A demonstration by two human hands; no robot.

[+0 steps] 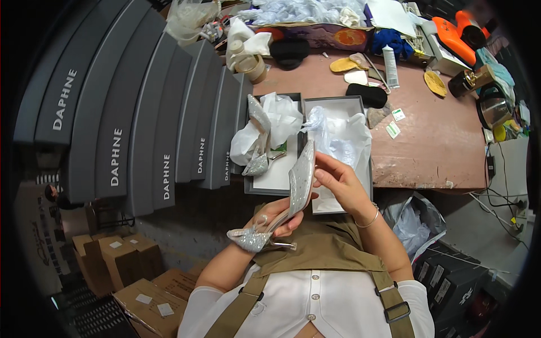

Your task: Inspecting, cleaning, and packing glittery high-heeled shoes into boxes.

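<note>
The left hand [280, 218] gripped a glittery shoe [282, 208] at its toe while the right hand [338, 183] pinched its heel above an open box [360, 101].

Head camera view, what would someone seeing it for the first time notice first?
Probably the glittery silver high-heeled shoe at centre, held between the left hand under its toe end and the right hand at its heel end. Just beyond, its mate stands in an open shoe box with white tissue paper. A tall stack of grey shoe boxes fills the left side.
</note>
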